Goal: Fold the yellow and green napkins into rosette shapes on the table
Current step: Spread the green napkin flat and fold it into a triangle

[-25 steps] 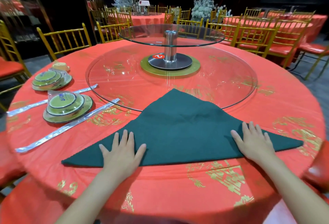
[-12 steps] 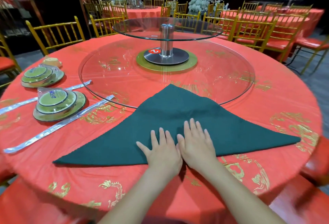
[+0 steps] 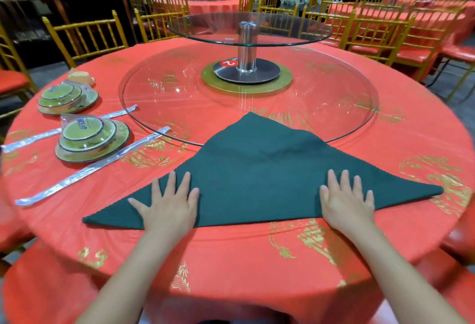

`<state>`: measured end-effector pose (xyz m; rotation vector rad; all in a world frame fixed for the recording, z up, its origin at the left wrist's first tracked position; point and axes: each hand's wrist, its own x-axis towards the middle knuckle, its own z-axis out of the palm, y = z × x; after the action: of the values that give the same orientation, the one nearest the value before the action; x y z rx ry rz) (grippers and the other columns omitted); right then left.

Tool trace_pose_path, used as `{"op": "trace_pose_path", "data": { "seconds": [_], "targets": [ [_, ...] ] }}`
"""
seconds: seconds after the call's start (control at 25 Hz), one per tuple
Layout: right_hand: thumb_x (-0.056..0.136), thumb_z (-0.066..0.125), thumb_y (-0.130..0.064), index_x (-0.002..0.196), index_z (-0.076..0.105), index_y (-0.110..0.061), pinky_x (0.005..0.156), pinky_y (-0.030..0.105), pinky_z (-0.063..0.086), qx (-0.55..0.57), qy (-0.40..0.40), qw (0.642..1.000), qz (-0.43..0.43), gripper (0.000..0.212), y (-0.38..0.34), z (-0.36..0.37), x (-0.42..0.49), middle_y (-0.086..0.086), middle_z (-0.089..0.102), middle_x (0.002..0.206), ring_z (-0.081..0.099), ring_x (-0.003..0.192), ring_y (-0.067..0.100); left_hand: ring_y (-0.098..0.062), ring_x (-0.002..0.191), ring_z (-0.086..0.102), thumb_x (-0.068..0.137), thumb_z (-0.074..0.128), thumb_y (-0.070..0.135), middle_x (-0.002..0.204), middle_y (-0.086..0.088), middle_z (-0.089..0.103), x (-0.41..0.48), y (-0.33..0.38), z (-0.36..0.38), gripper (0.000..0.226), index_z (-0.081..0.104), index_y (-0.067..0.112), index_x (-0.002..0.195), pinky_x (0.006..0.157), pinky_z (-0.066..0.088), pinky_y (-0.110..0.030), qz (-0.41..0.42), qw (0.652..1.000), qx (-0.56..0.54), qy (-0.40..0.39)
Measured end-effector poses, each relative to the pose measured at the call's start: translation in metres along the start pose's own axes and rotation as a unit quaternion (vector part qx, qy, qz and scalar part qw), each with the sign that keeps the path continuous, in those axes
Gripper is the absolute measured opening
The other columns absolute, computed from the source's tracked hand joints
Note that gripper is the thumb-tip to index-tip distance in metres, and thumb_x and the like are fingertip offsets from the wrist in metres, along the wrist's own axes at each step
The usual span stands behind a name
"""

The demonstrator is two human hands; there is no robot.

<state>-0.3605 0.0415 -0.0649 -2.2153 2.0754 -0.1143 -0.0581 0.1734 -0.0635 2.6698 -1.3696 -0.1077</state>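
Note:
A dark green napkin [image 3: 259,169] lies folded into a flat triangle on the red tablecloth [image 3: 231,251], its long edge toward me and its top corner over the rim of the glass turntable [image 3: 159,97]. My left hand [image 3: 168,204] presses flat on the napkin's left part, fingers spread. My right hand [image 3: 347,201] presses flat on its right part, fingers straight. No yellow napkin is in view.
Two wrapped dish sets [image 3: 91,139] [image 3: 67,97] and wrapped chopsticks [image 3: 92,168] lie at the left. A raised glass tier on a metal post [image 3: 247,48] stands at the centre. Gold chairs [image 3: 84,35] ring the table.
My hands were together at the middle of the napkin's near edge half a second ago; they have slid apart along it, left hand leftward and right hand rightward.

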Motion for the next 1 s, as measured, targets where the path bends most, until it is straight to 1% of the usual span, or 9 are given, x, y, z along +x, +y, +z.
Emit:
{"op": "trace_pose_path", "data": {
  "seconds": [0.32,0.44,0.52,0.6,0.68,0.76,0.8,0.88,1.0],
  "targets": [
    [0.095,0.019,-0.04,0.147,0.015,-0.023,0.113,0.05,0.012,0.001,0.034,0.993,0.116,0.055,0.104,-0.007,0.044,0.014,0.015,0.155,0.011,0.141,0.036,-0.029,0.143,0.009,0.093,0.012,0.055,0.156,-0.003,0.016,0.029,-0.07,-0.009,0.059,0.02,0.03,0.145,0.108,0.005,-0.067,-0.06,0.998,0.018,0.03],
    [0.095,0.02,-0.04,0.147,0.016,-0.02,0.113,0.049,0.01,0.022,0.025,0.99,0.136,0.056,0.118,-0.013,0.051,0.017,0.014,0.154,0.01,0.141,0.036,-0.029,0.144,0.007,0.095,0.016,0.053,0.156,-0.008,0.015,0.034,-0.078,-0.015,0.061,0.021,0.02,0.146,0.112,0.005,-0.061,-0.061,0.998,0.001,0.031],
    [0.096,0.022,-0.042,0.147,0.018,-0.016,0.114,0.05,0.009,0.012,0.042,0.991,0.128,0.058,0.113,-0.017,0.046,0.019,0.015,0.154,0.01,0.142,0.036,-0.03,0.144,0.008,0.096,0.025,0.048,0.156,-0.01,0.016,0.027,-0.072,-0.02,0.06,0.025,0.014,0.145,0.113,0.006,-0.058,-0.025,0.997,-0.004,0.07],
    [0.095,0.029,-0.043,0.146,0.022,-0.009,0.114,0.051,0.012,0.005,0.097,0.994,0.048,0.061,0.093,-0.021,0.033,0.02,0.017,0.154,0.012,0.142,0.035,-0.028,0.144,0.013,0.096,0.033,0.043,0.154,-0.011,0.021,0.014,-0.053,-0.026,0.057,0.032,0.01,0.142,0.114,0.012,-0.054,0.077,0.989,-0.039,0.121],
    [0.095,0.037,-0.039,0.145,0.026,-0.009,0.114,0.046,0.014,0.051,0.104,0.987,-0.11,0.06,0.061,-0.021,0.014,0.012,0.018,0.154,0.013,0.143,0.028,-0.027,0.136,0.035,0.093,0.034,0.047,0.145,-0.011,0.04,-0.009,-0.019,-0.036,0.056,0.048,0.01,0.133,0.11,0.031,-0.046,0.219,0.963,-0.097,0.122],
    [0.092,0.049,-0.038,0.141,0.037,-0.013,0.114,0.035,0.018,0.107,0.058,0.951,-0.285,0.056,0.031,-0.024,-0.009,0.0,0.024,0.15,0.02,0.142,0.017,-0.024,0.106,0.06,0.087,0.038,0.049,0.116,-0.005,0.063,-0.033,0.013,-0.038,0.05,0.064,0.014,0.112,0.085,0.052,-0.033,0.367,0.919,-0.08,0.12],
    [0.09,0.052,-0.04,0.135,0.046,-0.016,0.112,0.03,0.024,0.109,0.042,0.926,-0.359,0.052,0.021,-0.026,-0.02,-0.003,0.032,0.146,0.029,0.138,0.014,-0.021,0.09,0.065,0.084,0.044,0.049,0.1,0.0,0.067,-0.041,0.023,-0.037,0.044,0.068,0.016,0.101,0.069,0.055,-0.028,0.425,0.896,-0.047,0.12],
    [0.089,0.049,-0.047,0.117,0.065,-0.017,0.098,0.03,0.045,0.047,0.092,0.877,-0.468,0.044,0.016,-0.027,-0.028,-0.001,0.057,0.13,0.055,0.12,0.015,-0.016,0.07,0.063,0.08,0.06,0.047,0.082,0.006,0.066,-0.049,0.029,-0.035,0.03,0.07,0.02,0.087,0.051,0.051,-0.024,0.472,0.876,0.016,0.096],
    [0.092,0.04,-0.041,0.092,0.075,-0.014,0.071,0.031,0.059,-0.009,0.163,0.844,-0.511,0.045,0.021,-0.035,-0.025,0.001,0.073,0.101,0.07,0.09,0.016,-0.016,0.07,0.063,0.08,0.07,0.033,0.081,0.006,0.066,-0.046,0.016,-0.037,0.014,0.07,0.019,0.084,0.049,0.052,-0.028,0.45,0.89,0.04,0.067]
  ]
}}
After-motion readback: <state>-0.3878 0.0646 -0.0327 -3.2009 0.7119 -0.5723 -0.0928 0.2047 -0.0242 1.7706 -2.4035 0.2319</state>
